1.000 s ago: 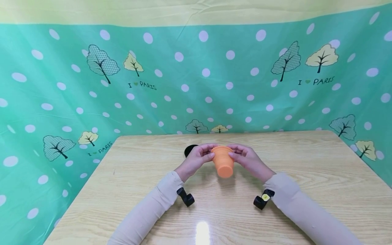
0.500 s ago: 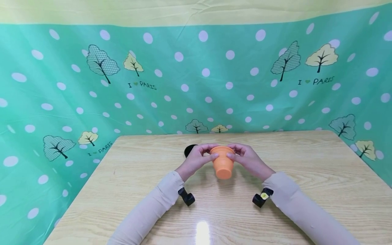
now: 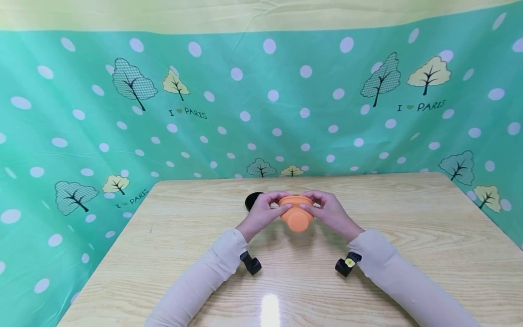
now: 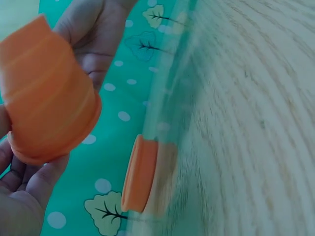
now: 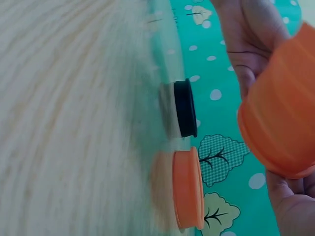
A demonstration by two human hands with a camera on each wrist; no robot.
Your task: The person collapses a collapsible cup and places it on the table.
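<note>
An orange collapsible cup (image 3: 297, 218) with stepped, ringed walls is held up over the table between both hands. Its small round base faces me in the head view, and its wide rim points away. My left hand (image 3: 263, 214) pinches the rim from the left side, thumb on the near wall. On the other side my right hand (image 3: 333, 215) grips it the same way. A low orange round piece (image 4: 140, 174) stands on the table behind; in the head view it is hidden. The inside of the cup does not show.
A black round piece (image 3: 253, 200) lies just behind my left hand, left of the orange one in the right wrist view. The wooden table (image 3: 196, 272) ends at a green dotted cloth (image 3: 229, 100). Each wrist carries a black camera mount.
In the head view the cup has become much shorter, its base moving up closer to the rim; collapsing or tilting, I cannot tell. Both thumbs have shifted inward across the near wall.
</note>
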